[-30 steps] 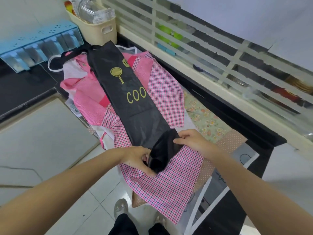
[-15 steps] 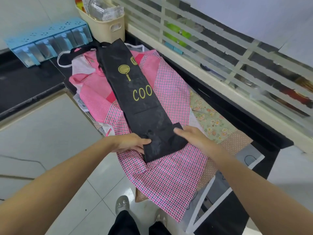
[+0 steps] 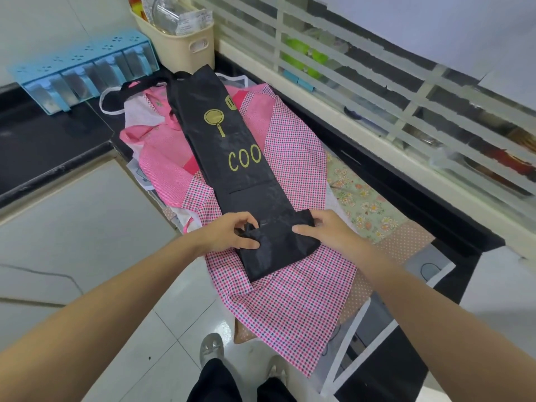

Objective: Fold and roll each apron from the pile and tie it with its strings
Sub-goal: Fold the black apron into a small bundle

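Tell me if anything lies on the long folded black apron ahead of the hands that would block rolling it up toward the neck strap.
Nothing visible does. The folded black apron with yellow print lies bare from the left hand and right hand at its near end to the far strap.

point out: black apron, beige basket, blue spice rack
black apron (image 3: 232, 158): head view, on the flat folded strip by the yellow letters.
beige basket (image 3: 179, 52): head view, on its front wall.
blue spice rack (image 3: 81, 58): head view, on its top face.
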The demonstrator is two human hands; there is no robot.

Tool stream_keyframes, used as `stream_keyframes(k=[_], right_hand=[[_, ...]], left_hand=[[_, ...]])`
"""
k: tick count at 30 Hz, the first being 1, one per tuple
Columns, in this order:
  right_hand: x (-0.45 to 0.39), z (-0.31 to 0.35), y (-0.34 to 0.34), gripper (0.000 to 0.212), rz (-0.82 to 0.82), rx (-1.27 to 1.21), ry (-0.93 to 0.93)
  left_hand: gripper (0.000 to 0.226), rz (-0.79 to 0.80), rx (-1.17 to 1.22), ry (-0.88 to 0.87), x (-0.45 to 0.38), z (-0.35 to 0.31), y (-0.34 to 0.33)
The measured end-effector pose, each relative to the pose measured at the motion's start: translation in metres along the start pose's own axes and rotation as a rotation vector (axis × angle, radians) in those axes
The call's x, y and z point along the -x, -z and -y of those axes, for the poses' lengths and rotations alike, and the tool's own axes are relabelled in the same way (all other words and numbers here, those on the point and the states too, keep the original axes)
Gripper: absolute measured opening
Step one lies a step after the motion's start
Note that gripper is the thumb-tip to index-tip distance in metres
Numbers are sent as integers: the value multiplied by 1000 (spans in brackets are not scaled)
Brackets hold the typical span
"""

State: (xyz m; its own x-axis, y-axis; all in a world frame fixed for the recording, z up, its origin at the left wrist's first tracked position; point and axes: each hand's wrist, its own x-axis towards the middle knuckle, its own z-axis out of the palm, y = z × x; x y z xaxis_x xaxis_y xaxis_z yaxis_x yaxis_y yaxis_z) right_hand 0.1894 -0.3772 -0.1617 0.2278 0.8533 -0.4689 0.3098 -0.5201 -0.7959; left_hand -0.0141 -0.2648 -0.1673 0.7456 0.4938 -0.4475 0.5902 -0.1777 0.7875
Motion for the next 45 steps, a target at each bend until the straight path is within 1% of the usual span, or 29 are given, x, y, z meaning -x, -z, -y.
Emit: stream_keyframes(k=[2, 3, 5, 6, 8, 9, 11, 13, 15, 17, 19, 20, 22, 24, 26, 29, 31, 35, 38, 41, 43, 45], right_hand=[[1, 8, 4, 46, -49, -47, 77], [0, 13, 6, 50, -29, -20, 120], [-4, 21, 8, 46, 111, 144, 180], [-7, 24, 9, 42, 177, 274, 185], [-14, 26, 9, 41, 249, 532, 182], [-17, 26, 8, 39, 261, 607, 184], [-19, 30, 4, 29, 250, 668, 212], [-20, 35, 1, 22, 199, 694, 256], [-19, 41, -2, 27, 171, 714, 308], [-18, 45, -6, 35, 232, 790, 330], [-20, 46, -10, 35, 304, 890, 309], [-21, 45, -10, 31, 322, 909, 301], [-23, 42, -4, 16, 334, 875, 276], [-22, 38, 3, 19, 313, 844, 239], [-22, 35, 5, 17, 304, 834, 233], [-20, 41, -2, 23, 301, 822, 285], [-20, 47, -5, 23, 291, 889, 321], [-21, 52, -6, 18, 289, 989, 338], [-24, 48, -3, 30, 322, 964, 284], [-25, 44, 1, 39, 313, 879, 245], [-26, 44, -2, 42, 305, 883, 242], [-27, 45, -6, 42, 286, 895, 243]], left_hand=[[17, -9, 14, 12, 1, 0, 3], [18, 1, 10, 23, 2, 0, 5], [29, 39, -47, 42, 1, 1, 9], [31, 57, -93, 47, 1, 3, 11], [25, 76, -176, 43, 1, 2, 12], [21, 75, -210, 38, 1, 0, 12], [19, 65, -281, 24, 1, -4, 10], [22, 53, -356, -5, 0, -7, 7], [29, 46, -390, -40, -1, -8, 6], [29, 59, -377, -56, -2, -10, 8], [28, 79, -375, -68, -2, -11, 10], [29, 91, -382, -66, -2, -12, 12], [33, 117, -403, -57, -1, -10, 15], [35, 139, -390, -42, 0, -9, 17], [32, 148, -374, -30, -1, -8, 18], [7, 209, -287, -11, 0, -10, 19], [16, 240, -197, 33, 1, -10, 22], [3, 261, -121, 52, 0, -15, 26], [8, 313, -86, 118, 0, -15, 31], [25, 279, -25, 186, -3, -13, 29], [23, 211, -4, 185, -6, -14, 23], [27, 123, -58, 151, -9, -14, 18]])
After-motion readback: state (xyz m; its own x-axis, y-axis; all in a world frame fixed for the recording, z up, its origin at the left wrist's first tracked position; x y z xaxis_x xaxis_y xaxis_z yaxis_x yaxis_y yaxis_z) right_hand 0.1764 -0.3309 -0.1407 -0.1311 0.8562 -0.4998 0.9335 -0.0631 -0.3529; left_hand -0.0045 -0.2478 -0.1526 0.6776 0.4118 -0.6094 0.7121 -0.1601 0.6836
